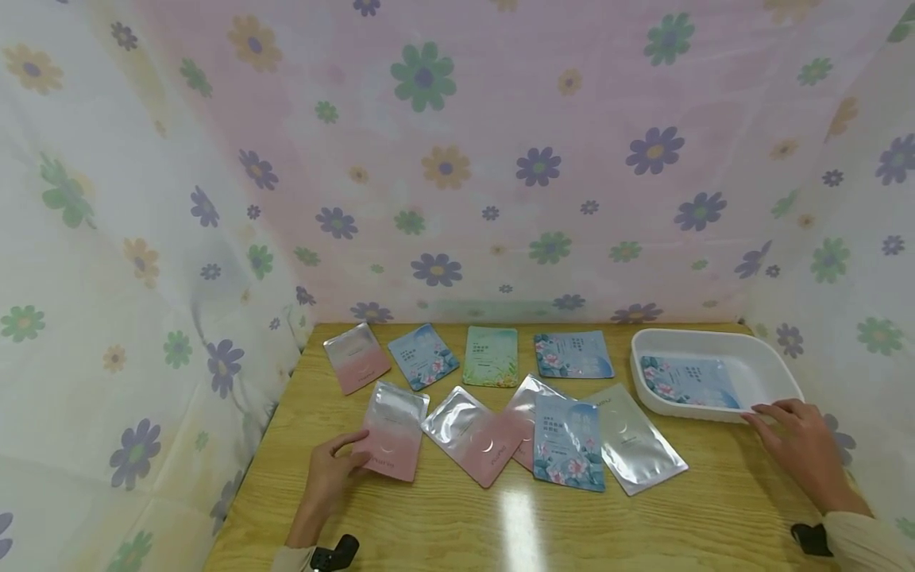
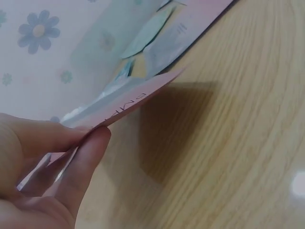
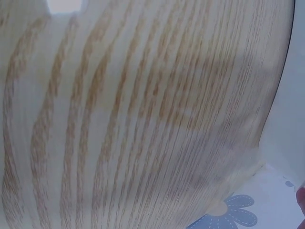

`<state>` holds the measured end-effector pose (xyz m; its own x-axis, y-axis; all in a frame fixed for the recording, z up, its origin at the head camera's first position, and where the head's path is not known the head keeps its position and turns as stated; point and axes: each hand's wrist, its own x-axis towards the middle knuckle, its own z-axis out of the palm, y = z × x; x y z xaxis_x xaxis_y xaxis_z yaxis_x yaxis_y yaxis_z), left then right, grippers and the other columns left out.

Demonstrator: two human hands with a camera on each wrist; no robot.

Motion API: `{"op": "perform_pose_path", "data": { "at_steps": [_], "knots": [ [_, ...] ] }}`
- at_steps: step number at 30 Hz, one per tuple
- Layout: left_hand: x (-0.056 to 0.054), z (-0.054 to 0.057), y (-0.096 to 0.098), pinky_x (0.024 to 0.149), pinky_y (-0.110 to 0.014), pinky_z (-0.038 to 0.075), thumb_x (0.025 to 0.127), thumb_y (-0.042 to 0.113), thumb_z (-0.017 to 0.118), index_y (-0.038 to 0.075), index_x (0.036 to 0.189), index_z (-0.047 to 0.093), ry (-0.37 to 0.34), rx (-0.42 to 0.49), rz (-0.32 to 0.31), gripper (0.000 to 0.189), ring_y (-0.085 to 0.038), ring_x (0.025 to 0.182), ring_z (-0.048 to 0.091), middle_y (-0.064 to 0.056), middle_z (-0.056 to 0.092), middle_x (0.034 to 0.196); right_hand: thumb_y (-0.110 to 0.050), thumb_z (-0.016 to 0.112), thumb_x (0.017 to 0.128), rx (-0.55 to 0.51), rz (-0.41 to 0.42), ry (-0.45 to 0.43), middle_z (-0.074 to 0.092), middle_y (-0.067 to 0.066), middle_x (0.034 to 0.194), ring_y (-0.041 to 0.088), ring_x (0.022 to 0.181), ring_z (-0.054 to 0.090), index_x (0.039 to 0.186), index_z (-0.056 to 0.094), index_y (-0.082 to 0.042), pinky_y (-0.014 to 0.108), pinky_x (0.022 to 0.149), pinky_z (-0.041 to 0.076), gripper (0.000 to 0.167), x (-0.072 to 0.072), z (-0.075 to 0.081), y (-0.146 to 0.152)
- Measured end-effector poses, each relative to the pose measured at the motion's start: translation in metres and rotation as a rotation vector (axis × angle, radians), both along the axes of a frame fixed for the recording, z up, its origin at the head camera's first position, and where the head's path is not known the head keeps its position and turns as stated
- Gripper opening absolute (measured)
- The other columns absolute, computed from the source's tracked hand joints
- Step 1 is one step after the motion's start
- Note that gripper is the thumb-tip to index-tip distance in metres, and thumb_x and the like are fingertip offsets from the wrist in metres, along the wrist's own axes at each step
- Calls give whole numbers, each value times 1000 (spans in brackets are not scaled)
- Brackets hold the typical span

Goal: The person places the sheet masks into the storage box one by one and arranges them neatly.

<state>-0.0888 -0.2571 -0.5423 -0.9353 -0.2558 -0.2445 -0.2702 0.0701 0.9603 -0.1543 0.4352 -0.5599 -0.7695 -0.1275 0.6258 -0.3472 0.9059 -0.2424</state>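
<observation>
At the left of the head view, my left hand [image 1: 330, 469] pinches the edge of a pink and silver sheet mask packet [image 1: 395, 433] between thumb and fingers. In the left wrist view this packet [image 2: 128, 102] is tilted up off the table, its shadow falling beneath. My right hand [image 1: 804, 445] grips the near right rim of a white plastic tray [image 1: 768, 369], thumb outside. One blue floral packet [image 1: 689, 383] lies inside the tray. Only a fingertip of the right hand shows at the right wrist view's edge.
Across the wooden table [image 1: 443, 532] lie several more packets: a pink one [image 1: 357, 359], a green one [image 1: 490, 357], a blue one [image 1: 423, 357], and an overlapping group with a blue packet [image 1: 568, 445] on a silver one [image 1: 639, 445]. Flowered cloth [image 1: 493, 159] encloses the back and sides.
</observation>
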Motion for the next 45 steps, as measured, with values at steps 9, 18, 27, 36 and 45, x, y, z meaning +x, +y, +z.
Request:
{"op": "perform_pose_path", "data": {
  "at_steps": [9, 18, 27, 36, 45],
  "knots": [
    [-2, 10, -3, 74, -34, 57, 83, -7, 66, -5, 124, 59, 69, 97, 25, 42, -21, 83, 67, -22, 51, 127, 1, 81, 62, 10, -52, -47, 54, 24, 83, 42, 74, 46, 83, 70, 6, 55, 61, 37, 24, 0, 2, -3],
    [-11, 24, 2, 76, -31, 56, 84, -2, 68, -4, 126, 58, 94, 132, -8, 43, -18, 86, 65, -18, 54, 121, -4, 81, 65, -3, -38, -32, 56, 25, 83, 43, 74, 47, 83, 70, 5, 56, 63, 37, 23, 0, 1, -4],
    [-28, 39, 20, 77, -34, 56, 84, -7, 66, -8, 127, 55, 140, 290, -84, 45, -20, 82, 66, -16, 55, 113, 0, 82, 61, -7, -16, -14, 56, 21, 79, 41, 72, 48, 82, 71, 4, 53, 61, 36, 23, -1, 1, -2],
    [-48, 52, 40, 78, -35, 56, 86, -10, 61, -12, 126, 53, 196, 318, -157, 42, -21, 81, 67, -19, 51, 120, 0, 81, 63, -12, -34, -28, 57, 23, 79, 43, 73, 48, 82, 71, 4, 56, 62, 37, 22, 2, 2, -2],
    [-70, 59, 60, 77, -34, 56, 86, -10, 60, -13, 127, 52, 224, 329, -264, 41, -19, 79, 66, -21, 48, 121, -1, 83, 61, -6, -13, -7, 58, 22, 78, 40, 71, 48, 81, 72, 3, 53, 59, 37, 23, 2, 4, -4]
  ]
}}
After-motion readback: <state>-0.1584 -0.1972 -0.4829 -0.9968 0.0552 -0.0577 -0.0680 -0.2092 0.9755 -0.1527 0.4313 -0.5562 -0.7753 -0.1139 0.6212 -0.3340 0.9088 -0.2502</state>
